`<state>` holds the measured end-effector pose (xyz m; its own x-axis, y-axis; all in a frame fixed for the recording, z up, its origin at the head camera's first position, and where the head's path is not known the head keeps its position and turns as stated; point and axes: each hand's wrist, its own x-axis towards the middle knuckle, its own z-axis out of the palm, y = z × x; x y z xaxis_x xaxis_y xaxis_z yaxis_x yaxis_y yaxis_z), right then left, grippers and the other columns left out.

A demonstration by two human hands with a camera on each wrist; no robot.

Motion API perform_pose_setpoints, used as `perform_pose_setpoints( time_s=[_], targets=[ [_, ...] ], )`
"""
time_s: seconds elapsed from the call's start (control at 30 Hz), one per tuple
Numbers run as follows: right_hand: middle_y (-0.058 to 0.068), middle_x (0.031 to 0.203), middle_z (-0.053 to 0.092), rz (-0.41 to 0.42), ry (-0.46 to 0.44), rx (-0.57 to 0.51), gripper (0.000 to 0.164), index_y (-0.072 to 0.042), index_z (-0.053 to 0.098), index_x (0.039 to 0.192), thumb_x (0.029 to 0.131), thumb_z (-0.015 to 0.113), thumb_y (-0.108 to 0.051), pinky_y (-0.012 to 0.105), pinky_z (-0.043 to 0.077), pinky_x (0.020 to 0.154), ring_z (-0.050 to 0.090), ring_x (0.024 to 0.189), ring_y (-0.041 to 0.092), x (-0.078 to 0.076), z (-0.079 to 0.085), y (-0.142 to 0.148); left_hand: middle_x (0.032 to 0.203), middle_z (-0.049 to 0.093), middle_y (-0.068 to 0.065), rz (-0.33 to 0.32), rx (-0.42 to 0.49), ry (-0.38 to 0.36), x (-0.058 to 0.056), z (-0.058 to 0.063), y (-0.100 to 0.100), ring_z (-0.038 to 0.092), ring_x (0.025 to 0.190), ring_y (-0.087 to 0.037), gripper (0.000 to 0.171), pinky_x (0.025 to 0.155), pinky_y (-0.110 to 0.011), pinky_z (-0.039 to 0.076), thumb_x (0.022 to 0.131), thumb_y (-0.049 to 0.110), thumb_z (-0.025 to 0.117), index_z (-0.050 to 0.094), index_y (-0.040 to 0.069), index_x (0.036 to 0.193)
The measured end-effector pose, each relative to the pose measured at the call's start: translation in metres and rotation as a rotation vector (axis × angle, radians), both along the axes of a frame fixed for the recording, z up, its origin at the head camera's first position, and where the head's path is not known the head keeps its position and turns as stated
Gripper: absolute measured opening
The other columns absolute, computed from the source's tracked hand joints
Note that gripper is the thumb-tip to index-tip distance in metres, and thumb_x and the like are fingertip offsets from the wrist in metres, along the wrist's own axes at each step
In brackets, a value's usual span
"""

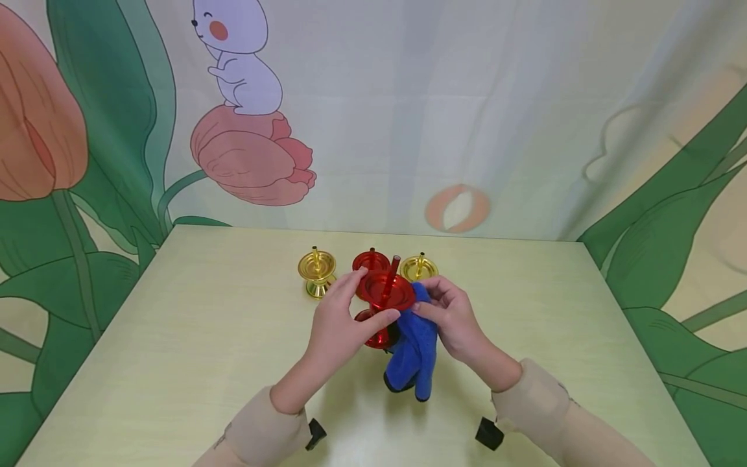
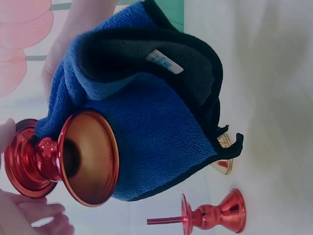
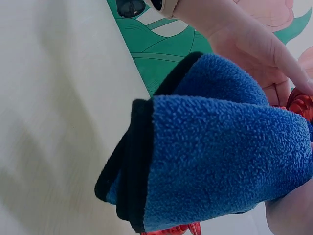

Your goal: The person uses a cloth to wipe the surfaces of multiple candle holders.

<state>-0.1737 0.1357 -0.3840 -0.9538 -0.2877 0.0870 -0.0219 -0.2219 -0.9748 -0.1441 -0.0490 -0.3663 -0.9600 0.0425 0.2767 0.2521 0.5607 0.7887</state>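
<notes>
My left hand (image 1: pixel 338 321) grips a red metal candle holder (image 1: pixel 390 293) by its dish, thumb along the near rim and fingers at the far left. The holder is raised over the table, spike up and leaning slightly right. Its hollow, flared base (image 2: pixel 93 159) shows in the left wrist view. A blue cloth (image 1: pixel 415 350) with black edging is pinched in my right hand (image 1: pixel 461 324), pressed to the right side of the dish and stem. Loose folds of the cloth hang below, and a white label (image 2: pixel 165 61) shows on it in the left wrist view.
Behind the hands, a gold candle holder (image 1: pixel 317 272) stands to the left, a red one (image 1: pixel 372 261) in the middle and another gold one (image 1: pixel 419 266) to the right. The pale table (image 1: pixel 204 311) ends at a printed curtain (image 1: pixel 373 117) at the back.
</notes>
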Motion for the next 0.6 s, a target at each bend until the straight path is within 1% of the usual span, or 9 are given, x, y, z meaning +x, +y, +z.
perform_pose_setpoints(
  time_s=[0.07, 0.17, 0.23, 0.3, 0.37, 0.43, 0.5, 0.53, 0.6],
  targets=[
    [-0.004, 0.083, 0.059, 0.009, -0.002, 0.000, 0.028, -0.014, 0.056, 0.090, 0.079, 0.051, 0.011, 0.018, 0.052, 0.066, 0.057, 0.071, 0.008, 0.000, 0.000, 0.000, 0.125, 0.051, -0.004, -0.023, 0.041, -0.033, -0.002, -0.001, -0.001, 0.049, 0.112, -0.020, 0.073, 0.085, -0.043, 0.047, 0.068, 0.045, 0.071, 0.046, 0.012, 0.128],
    [-0.004, 0.084, 0.059, 0.034, -0.008, -0.012, 0.028, -0.014, 0.056, 0.090, 0.079, 0.050, 0.011, 0.018, 0.051, 0.067, 0.056, 0.073, 0.008, 0.000, -0.001, 0.002, 0.119, 0.056, -0.001, -0.107, 0.142, -0.095, -0.006, -0.004, -0.006, 0.051, 0.108, -0.018, 0.066, 0.085, -0.042, 0.047, 0.069, 0.038, 0.073, 0.048, 0.016, 0.127],
    [-0.004, 0.085, 0.059, 0.069, -0.008, -0.030, 0.029, -0.015, 0.057, 0.091, 0.080, 0.049, 0.011, 0.018, 0.051, 0.067, 0.055, 0.075, 0.008, -0.001, -0.002, 0.004, 0.117, 0.058, 0.001, -0.193, 0.214, -0.151, -0.008, -0.006, -0.010, 0.051, 0.108, -0.018, 0.062, 0.084, -0.041, 0.047, 0.071, 0.034, 0.072, 0.048, 0.020, 0.126],
    [-0.004, 0.087, 0.059, 0.115, -0.002, -0.050, 0.028, -0.015, 0.058, 0.092, 0.080, 0.049, 0.010, 0.019, 0.051, 0.068, 0.055, 0.078, 0.008, -0.001, -0.003, 0.007, 0.116, 0.058, 0.000, -0.297, 0.271, -0.194, -0.011, -0.007, -0.014, 0.050, 0.110, -0.020, 0.058, 0.085, -0.043, 0.046, 0.073, 0.031, 0.070, 0.048, 0.020, 0.126],
    [-0.004, 0.089, 0.059, 0.165, 0.013, -0.071, 0.028, -0.015, 0.058, 0.093, 0.081, 0.050, 0.009, 0.019, 0.051, 0.070, 0.055, 0.081, 0.008, -0.002, -0.003, 0.009, 0.121, 0.055, -0.001, -0.389, 0.305, -0.234, -0.013, -0.007, -0.018, 0.046, 0.116, -0.022, 0.056, 0.087, -0.045, 0.045, 0.076, 0.030, 0.067, 0.046, 0.021, 0.128],
    [-0.004, 0.090, 0.060, 0.199, 0.029, -0.091, 0.027, -0.014, 0.058, 0.095, 0.082, 0.050, 0.008, 0.019, 0.051, 0.071, 0.056, 0.082, 0.008, -0.002, -0.004, 0.010, 0.126, 0.050, -0.002, -0.449, 0.310, -0.254, -0.015, -0.007, -0.020, 0.041, 0.121, -0.024, 0.057, 0.088, -0.047, 0.044, 0.078, 0.031, 0.065, 0.043, 0.023, 0.130],
    [-0.004, 0.091, 0.060, 0.212, 0.044, -0.100, 0.026, -0.014, 0.058, 0.095, 0.082, 0.050, 0.008, 0.019, 0.051, 0.072, 0.056, 0.082, 0.008, -0.003, -0.003, 0.011, 0.132, 0.046, -0.001, -0.453, 0.300, -0.251, -0.016, -0.006, -0.021, 0.039, 0.122, -0.023, 0.062, 0.090, -0.048, 0.043, 0.077, 0.034, 0.065, 0.040, 0.024, 0.132],
    [-0.004, 0.091, 0.060, 0.213, 0.048, -0.106, 0.026, -0.014, 0.058, 0.095, 0.082, 0.050, 0.008, 0.019, 0.051, 0.072, 0.056, 0.082, 0.008, -0.003, -0.004, 0.012, 0.132, 0.045, -0.001, -0.434, 0.296, -0.247, -0.016, -0.006, -0.021, 0.039, 0.123, -0.022, 0.063, 0.089, -0.049, 0.043, 0.077, 0.034, 0.066, 0.039, 0.024, 0.133],
    [-0.004, 0.090, 0.060, 0.200, 0.048, -0.110, 0.026, -0.014, 0.058, 0.095, 0.082, 0.050, 0.008, 0.019, 0.051, 0.071, 0.056, 0.081, 0.008, -0.004, -0.003, 0.013, 0.131, 0.047, 0.000, -0.364, 0.287, -0.216, -0.016, -0.006, -0.019, 0.041, 0.121, -0.020, 0.064, 0.091, -0.048, 0.042, 0.075, 0.033, 0.068, 0.040, 0.023, 0.132]
  ],
)
